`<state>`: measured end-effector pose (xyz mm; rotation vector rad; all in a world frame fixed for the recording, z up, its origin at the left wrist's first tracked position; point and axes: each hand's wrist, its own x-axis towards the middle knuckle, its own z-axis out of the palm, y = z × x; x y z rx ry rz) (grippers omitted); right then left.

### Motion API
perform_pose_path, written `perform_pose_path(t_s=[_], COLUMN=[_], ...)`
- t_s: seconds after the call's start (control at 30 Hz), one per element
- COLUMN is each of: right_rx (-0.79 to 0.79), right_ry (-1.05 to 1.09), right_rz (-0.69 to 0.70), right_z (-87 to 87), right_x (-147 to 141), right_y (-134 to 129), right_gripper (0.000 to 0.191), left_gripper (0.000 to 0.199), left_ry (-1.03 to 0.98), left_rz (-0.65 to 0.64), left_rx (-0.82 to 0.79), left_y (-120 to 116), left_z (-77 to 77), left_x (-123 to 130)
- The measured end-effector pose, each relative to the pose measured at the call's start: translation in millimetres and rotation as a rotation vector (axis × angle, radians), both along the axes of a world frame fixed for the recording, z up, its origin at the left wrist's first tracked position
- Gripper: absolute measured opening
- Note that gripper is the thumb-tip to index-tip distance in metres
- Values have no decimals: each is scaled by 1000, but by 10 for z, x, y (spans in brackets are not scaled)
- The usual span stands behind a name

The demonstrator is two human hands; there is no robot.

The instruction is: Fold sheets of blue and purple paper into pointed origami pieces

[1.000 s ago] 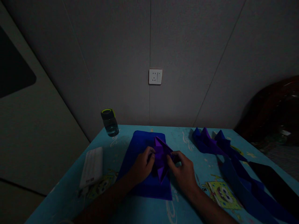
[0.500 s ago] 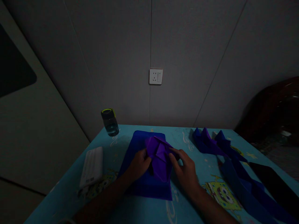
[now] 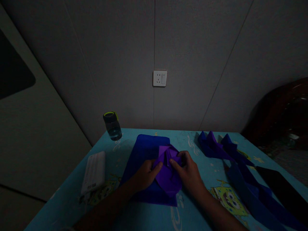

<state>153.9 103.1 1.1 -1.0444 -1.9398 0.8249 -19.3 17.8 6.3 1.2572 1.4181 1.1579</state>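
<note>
A folded piece of purple paper (image 3: 167, 181) is held between my two hands, above a flat dark blue sheet (image 3: 151, 146). My left hand (image 3: 146, 175) grips its left side, thumb on top and fingers beneath. On the right edge, my right hand (image 3: 190, 170) is closed, its thumb pressing near a raised fold in the middle and its fingers curled behind. The undersides of the paper and the fingertips below it are hidden.
Folded blue and purple paper boats (image 3: 214, 146) stand at the right, with a larger blue paper boat (image 3: 250, 192) nearer me. A black flat object (image 3: 284, 186) lies beside it. At left are a white power bank (image 3: 94, 173) and a water bottle (image 3: 113, 126).
The purple paper has turned and come slightly lower, and its central folds look different. My right thumb has moved in onto its middle; my left thumb now lies over its left part.
</note>
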Motion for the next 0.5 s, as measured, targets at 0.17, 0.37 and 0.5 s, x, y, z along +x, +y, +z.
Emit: perform_pose_path(t_s=[0.17, 0.37, 0.5], right_rx=[41, 159, 171], right_ry=[-158, -310, -349], right_rz=[-22, -42, -64], right_z=[-4, 128, 151], right_x=[43, 50, 67], right_y=[63, -25, -29], right_gripper=[29, 29, 33], left_gripper=[39, 34, 25], left_ry=[59, 128, 117], left_rz=[9, 40, -7], left_rx=[-8, 105, 124], left_y=[-18, 10, 25], left_z=[52, 61, 56], left_x=[47, 1, -14])
